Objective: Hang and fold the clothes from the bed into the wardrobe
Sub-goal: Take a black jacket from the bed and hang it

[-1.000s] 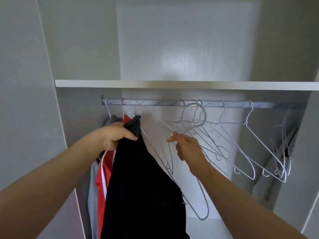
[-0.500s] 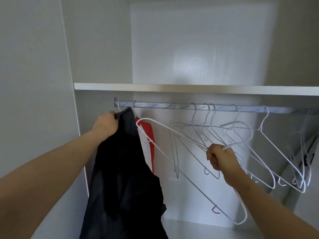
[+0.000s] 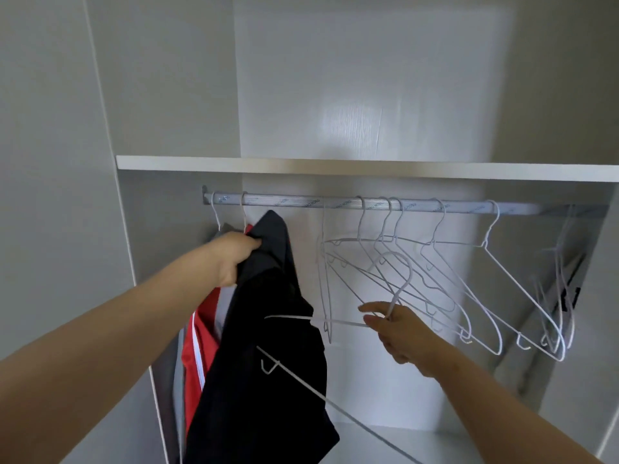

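Observation:
My left hand (image 3: 234, 256) grips the top of a black garment (image 3: 268, 356) and holds it up just below the left end of the wardrobe rail (image 3: 335, 203). The cloth hangs down in front of a red garment (image 3: 197, 343) and a grey one (image 3: 174, 380) that hang on the rail. My right hand (image 3: 398, 329) pinches the neck of a white wire hanger (image 3: 398, 283), which is off the rail. One arm of that hanger reaches left across the black cloth.
Several empty white wire hangers (image 3: 469, 283) hang along the middle and right of the rail. A white shelf (image 3: 335, 167) runs just above the rail. The wardrobe side panel (image 3: 127, 262) stands close on the left. The wardrobe floor (image 3: 435, 443) shows at the bottom.
My right hand has brought the free hanger down and to the left, so one arm now lies over the black garment. My left hand still holds the garment up by the rail.

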{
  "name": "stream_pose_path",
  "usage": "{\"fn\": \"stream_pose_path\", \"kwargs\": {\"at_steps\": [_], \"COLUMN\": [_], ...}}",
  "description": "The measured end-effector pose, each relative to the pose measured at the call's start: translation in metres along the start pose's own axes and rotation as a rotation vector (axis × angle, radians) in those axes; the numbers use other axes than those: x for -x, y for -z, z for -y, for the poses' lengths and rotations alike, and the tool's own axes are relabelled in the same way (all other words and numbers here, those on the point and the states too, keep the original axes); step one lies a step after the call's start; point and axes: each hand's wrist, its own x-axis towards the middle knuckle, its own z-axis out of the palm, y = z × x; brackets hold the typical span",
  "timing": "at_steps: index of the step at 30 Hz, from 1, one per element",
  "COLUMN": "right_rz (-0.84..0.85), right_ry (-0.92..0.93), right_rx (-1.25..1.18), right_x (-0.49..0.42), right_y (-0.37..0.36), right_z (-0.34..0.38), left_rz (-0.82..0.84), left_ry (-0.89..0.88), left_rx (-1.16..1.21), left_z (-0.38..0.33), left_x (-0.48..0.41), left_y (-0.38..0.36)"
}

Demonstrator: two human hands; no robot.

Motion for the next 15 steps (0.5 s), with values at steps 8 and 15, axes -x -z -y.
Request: {"fn": "stream_pose_path", "kwargs": {"at_steps": [8, 15], "right_rz": [0.230, 0.081], "right_ry": [0.094, 0.143], "right_rx": [-0.090, -0.293], "right_x": [-0.004, -0.003], "right_y": [-0.032, -0.035], "right_z": [0.016, 0.027], "left_rz": [0.384, 0.513], "left_ry": [-0.030, -0.201], "left_rx": [-0.069, -0.217], "left_z": [0.004, 0.006], "left_x": [0.043, 0.044], "left_y": [-0.036, -0.031]}}
